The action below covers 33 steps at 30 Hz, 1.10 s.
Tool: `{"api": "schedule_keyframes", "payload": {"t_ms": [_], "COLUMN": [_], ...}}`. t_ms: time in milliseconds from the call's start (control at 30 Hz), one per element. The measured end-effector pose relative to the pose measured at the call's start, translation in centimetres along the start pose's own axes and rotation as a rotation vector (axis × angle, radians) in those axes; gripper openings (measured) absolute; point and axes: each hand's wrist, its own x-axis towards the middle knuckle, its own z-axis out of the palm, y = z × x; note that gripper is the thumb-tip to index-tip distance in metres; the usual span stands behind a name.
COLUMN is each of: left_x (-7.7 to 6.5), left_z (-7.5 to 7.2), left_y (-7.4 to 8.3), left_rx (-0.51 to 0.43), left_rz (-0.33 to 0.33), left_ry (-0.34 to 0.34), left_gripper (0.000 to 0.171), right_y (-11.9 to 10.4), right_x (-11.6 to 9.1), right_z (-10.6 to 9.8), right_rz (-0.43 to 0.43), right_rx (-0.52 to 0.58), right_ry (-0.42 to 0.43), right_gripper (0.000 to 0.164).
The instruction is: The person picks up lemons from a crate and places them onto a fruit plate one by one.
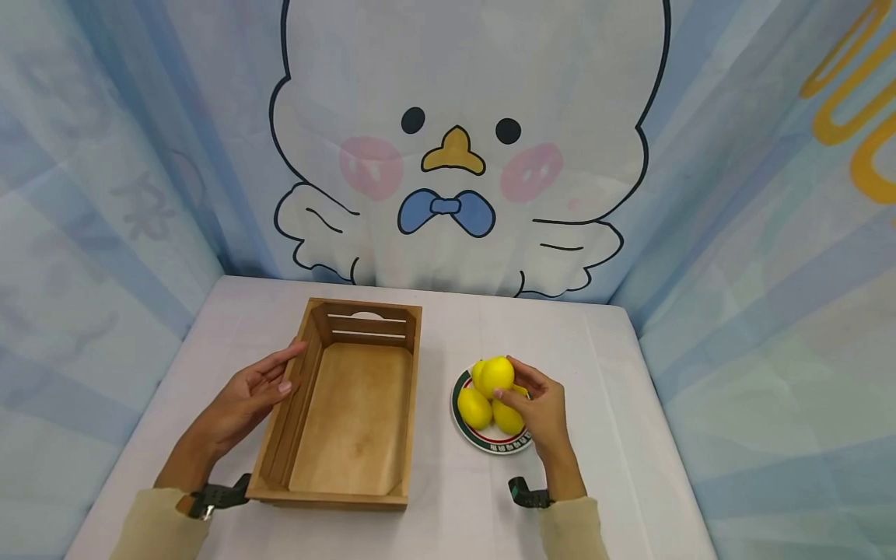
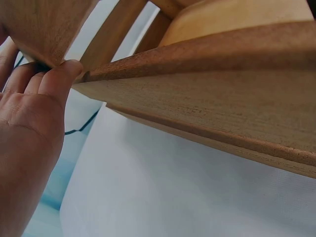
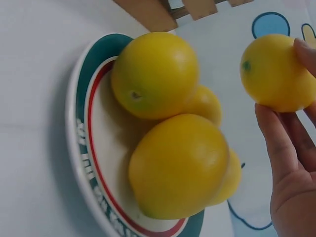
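A slatted wooden crate [image 1: 353, 420] stands on the left part of the table, its inside bare. My left hand [image 1: 245, 397] holds its left side, fingers along the outer wall and thumb near the rim. In the left wrist view, fingertips [image 2: 69, 69] meet the wood at a corner. Right of the crate is a round plate [image 1: 462, 424] with a green and red border. Several yellow lemons [image 3: 180, 165] lie on it. Just above them, my right hand [image 1: 542, 404] pinches one lemon [image 1: 498, 373] between thumb and fingers; the right wrist view shows this lemon apart from the others.
A white cloth covers the table [image 1: 581, 467]. Printed curtains [image 1: 756, 311] enclose it at the back and sides, with a cartoon bird on the back one. Dark straps [image 1: 528, 494] sit around both wrists.
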Motion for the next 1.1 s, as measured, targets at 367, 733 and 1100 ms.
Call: {"api": "schedule_keyframes", "payload": {"t_ms": [367,733,1100], "left_x": [-0.1,-0.1,0.0], "left_z": [-0.1,-0.1,-0.2], "left_y": [-0.1,-0.3,-0.3], "left_rx": [0.027,0.023,0.029], "left_rz": [0.002,0.003,0.016], "left_ry": [0.006,0.002,-0.003], "left_gripper": [0.065,0.065,0.065], "right_y": [0.6,0.5,-0.2], "right_x": [-0.8,-1.1,-1.3], "right_z": [0.6,1.2,2.4], "right_rz": [0.054,0.09,0.036], "right_rx": [-0.057,-0.177,-0.346], "right_ry": [0.092,0.176,0.238], "right_gripper": [0.053,0.056,0.053]}}
